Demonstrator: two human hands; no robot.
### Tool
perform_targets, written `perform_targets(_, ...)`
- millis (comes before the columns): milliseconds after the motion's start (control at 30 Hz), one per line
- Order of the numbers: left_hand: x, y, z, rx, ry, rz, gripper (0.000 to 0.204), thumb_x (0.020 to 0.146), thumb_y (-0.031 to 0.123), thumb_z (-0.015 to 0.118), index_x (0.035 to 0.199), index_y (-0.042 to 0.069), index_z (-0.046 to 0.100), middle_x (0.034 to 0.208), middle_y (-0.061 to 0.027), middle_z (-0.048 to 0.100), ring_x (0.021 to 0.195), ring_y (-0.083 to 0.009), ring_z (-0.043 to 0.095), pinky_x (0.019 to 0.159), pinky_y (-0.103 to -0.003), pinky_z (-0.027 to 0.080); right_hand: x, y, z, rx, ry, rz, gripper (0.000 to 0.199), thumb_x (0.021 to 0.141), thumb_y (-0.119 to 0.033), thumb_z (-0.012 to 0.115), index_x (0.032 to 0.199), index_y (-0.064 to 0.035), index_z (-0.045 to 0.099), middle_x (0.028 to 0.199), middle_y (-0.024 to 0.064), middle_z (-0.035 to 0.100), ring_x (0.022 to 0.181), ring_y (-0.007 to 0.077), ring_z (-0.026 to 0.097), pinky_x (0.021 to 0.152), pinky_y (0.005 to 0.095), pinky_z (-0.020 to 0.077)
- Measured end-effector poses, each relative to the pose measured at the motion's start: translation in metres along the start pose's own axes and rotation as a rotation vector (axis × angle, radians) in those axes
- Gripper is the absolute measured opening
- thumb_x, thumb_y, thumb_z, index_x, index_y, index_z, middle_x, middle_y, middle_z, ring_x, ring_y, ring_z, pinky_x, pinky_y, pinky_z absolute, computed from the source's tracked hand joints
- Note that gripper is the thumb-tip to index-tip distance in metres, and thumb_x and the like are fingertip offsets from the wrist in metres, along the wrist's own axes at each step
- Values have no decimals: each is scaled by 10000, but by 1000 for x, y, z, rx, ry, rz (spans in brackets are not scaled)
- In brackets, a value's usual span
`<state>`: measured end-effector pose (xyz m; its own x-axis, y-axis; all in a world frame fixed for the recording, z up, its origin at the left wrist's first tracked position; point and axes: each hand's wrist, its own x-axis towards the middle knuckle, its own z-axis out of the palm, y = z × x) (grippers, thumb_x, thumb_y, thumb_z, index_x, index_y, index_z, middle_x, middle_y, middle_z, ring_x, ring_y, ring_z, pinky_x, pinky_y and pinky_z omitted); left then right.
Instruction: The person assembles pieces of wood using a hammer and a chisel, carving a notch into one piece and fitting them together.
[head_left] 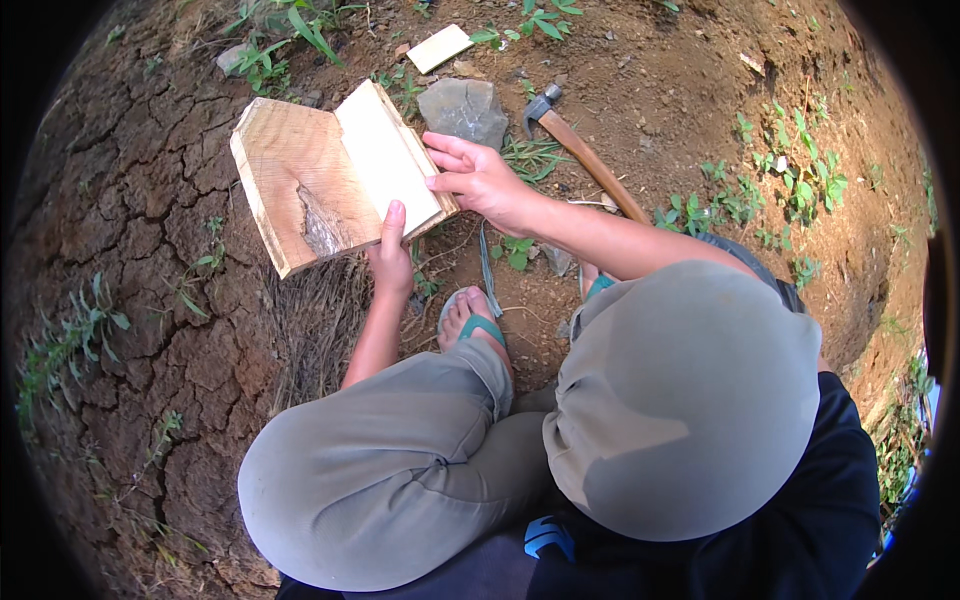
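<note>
I squat on cracked brown soil. My left hand (390, 255) grips the near edge of a pale wooden board (385, 160), thumb on top. That board leans on a larger rough slab of wood (295, 185) with a dark gouge in it. My right hand (478, 178) presses flat against the board's right edge, fingers spread and pointing left. Both boards rest tilted on the ground in front of my knees (400, 460).
A claw hammer (585, 150) with a wooden handle lies to the right of my right hand. A grey stone (463, 108) sits behind the boards, and a small wood offcut (438, 47) lies farther back. Green weeds (790, 190) grow around; my sandalled foot (470, 320) is below the boards.
</note>
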<state>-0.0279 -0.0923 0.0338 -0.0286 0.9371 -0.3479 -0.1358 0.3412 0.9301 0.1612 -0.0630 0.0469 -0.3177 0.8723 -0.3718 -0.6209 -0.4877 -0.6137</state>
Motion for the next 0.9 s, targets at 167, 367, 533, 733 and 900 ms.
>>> perform_targets(167, 0, -7, -4, 70, 17, 9, 497, 1021, 246, 618, 1405, -40, 487, 1349, -116, 568, 1210, -193, 557, 1055, -370, 424, -7, -9, 2, -10, 0, 14, 792, 919, 0, 651, 1592, -5, 233, 1564, 179, 447, 1230, 190, 615, 861, 285, 567)
perform_targets(367, -1, -6, 0, 108, 7, 36, 532, 1030, 307, 605, 1389, -74, 511, 1363, -152, 572, 1233, -228, 544, 1080, -366, 411, -7, -7, -5, -9, -4, 35, 826, 920, -23, 673, 1600, -17, 204, 1554, 192, 457, 1228, 197, 618, 931, 355, 556)
perform_targets(533, -5, -1, 4, 161, 8, 41, 519, 1031, 304, 605, 1383, -68, 521, 1347, -150, 587, 1218, -224, 556, 1068, -361, 423, -8, -8, -3, 12, -3, 29, 825, 922, -41, 702, 1589, -19, 218, 1508, 180, 509, 1225, 199, 619, 938, 350, 554)
perform_targets(733, -7, 0, 5, 141, 14, 4, 491, 1035, 285, 603, 1371, -64, 531, 1339, -140, 597, 1204, -211, 564, 1055, -354, 434, -8, -7, 1, -127, 4, -23, 679, 882, -21, 758, 1471, 3, 421, 1374, 148, 621, 1169, 165, 635, 944, 305, 547)
perform_targets(900, -7, -8, -1, 141, 10, 21, 500, 1057, 323, 561, 1371, -63, 523, 1347, -136, 589, 1219, -209, 556, 1056, -357, 430, -7, -3, 2, -288, 68, -81, 586, 853, -12, 785, 1380, 17, 531, 1295, 156, 662, 1150, 147, 632, 965, 297, 537)
